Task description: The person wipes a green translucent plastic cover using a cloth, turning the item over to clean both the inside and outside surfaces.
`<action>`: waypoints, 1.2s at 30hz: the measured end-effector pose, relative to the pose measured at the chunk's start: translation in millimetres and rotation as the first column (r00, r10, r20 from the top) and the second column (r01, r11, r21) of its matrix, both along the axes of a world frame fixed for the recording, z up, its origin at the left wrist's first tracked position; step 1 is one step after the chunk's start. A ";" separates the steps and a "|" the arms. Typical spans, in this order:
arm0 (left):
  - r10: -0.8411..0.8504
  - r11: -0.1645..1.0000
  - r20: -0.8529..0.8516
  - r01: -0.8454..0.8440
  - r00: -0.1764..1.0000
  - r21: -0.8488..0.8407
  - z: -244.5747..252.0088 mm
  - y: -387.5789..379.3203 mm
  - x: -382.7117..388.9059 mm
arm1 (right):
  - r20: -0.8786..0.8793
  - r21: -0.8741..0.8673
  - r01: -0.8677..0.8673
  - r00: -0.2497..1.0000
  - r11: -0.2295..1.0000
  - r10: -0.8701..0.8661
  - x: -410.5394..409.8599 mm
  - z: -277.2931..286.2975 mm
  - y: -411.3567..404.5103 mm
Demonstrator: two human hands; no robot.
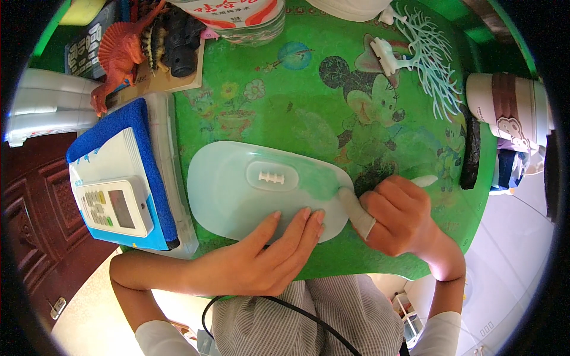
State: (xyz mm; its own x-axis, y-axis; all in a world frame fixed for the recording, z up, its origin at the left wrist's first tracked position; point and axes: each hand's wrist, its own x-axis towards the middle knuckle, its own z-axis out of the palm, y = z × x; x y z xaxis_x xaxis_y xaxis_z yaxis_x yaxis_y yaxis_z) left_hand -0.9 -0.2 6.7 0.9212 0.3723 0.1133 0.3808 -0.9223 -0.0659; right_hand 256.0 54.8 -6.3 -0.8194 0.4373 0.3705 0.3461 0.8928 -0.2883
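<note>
A translucent pale-blue plastic piece (222, 187), rounded like a lid or tray, lies on the green table. A small white toothed part (271, 178) shows in its raised oval, and a greener patch is right of that. My left hand (285, 249) rests with fingertips spread on its near edge; the thumb is hard to make out. At its right end is my right hand (396, 218), mostly curled, with a whitish cloth-like wrap (358, 213) over one finger that touches the surface. A white tip (425, 180) sticks out behind the fist.
At left, a white remote control (116, 209) lies on a packet and blue cloth (142, 133). Toy dinosaurs (120, 53) stand behind. A water bottle (249, 22), white branching plastic piece (432, 66), dark bar (471, 151) and cup (503, 107) line the far and right sides.
</note>
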 end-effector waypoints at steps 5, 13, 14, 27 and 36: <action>-0.001 1.000 0.004 0.001 1.000 0.014 -0.5 0.0 0.3 | -0.006 0.005 -0.020 1.000 1.000 0.020 -1.8 -0.1 -2.0; 0.006 1.000 0.002 -0.006 1.000 0.007 -0.7 -0.6 0.2 | -0.004 -0.029 -0.036 0.999 0.999 0.035 -2.2 -0.2 -3.1; 0.007 1.000 0.001 -0.007 1.000 0.005 -0.6 -0.7 0.0 | -0.006 -0.030 -0.037 0.999 0.999 0.037 -2.1 -0.3 -2.5; 0.020 1.000 0.020 -0.019 1.000 -0.017 0.4 0.4 0.7 | 0.021 0.001 0.007 1.000 1.000 -0.007 0.0 0.1 -2.0; 0.024 1.000 0.019 -0.023 1.000 -0.014 -0.2 0.4 1.3 | 0.007 -0.014 -0.007 1.000 1.000 0.007 -3.1 -0.1 -4.9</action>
